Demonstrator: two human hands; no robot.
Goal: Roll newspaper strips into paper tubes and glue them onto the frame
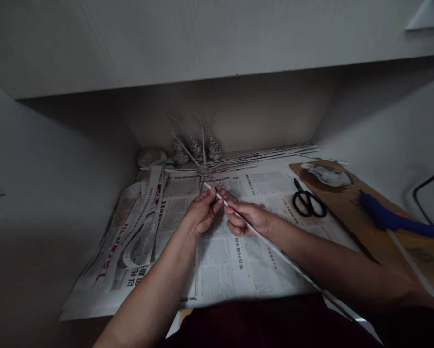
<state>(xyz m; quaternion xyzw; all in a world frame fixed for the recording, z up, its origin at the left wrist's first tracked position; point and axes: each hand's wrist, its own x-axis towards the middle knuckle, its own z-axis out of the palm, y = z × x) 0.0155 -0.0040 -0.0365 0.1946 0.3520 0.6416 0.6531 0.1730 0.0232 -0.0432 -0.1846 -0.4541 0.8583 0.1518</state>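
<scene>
A long, thin rolled paper stick (251, 228) runs slantwise between my hands, its upper end pointing away from me and its tail passing under my right forearm toward the lower right. Close to that upper end, my left hand (204, 209) pinches the stick between thumb and fingers. Just behind it, my right hand (246, 217) is closed round the same stick. Beyond the fingertips lies a small woven paper piece (203, 170) with several paper sticks radiating from it, two standing up. Newspaper sheets (220, 266) cover the surface under both hands.
Black-handled scissors (307, 202) lie right of my hands. A brown board (347, 208) carries crumpled plastic (329, 175) and a blue glue gun (394, 217). Woven paper bottle shapes (214, 149) and a bundle of paper sticks (271, 153) are at the back. Cut newspaper strips (144, 217) lie left.
</scene>
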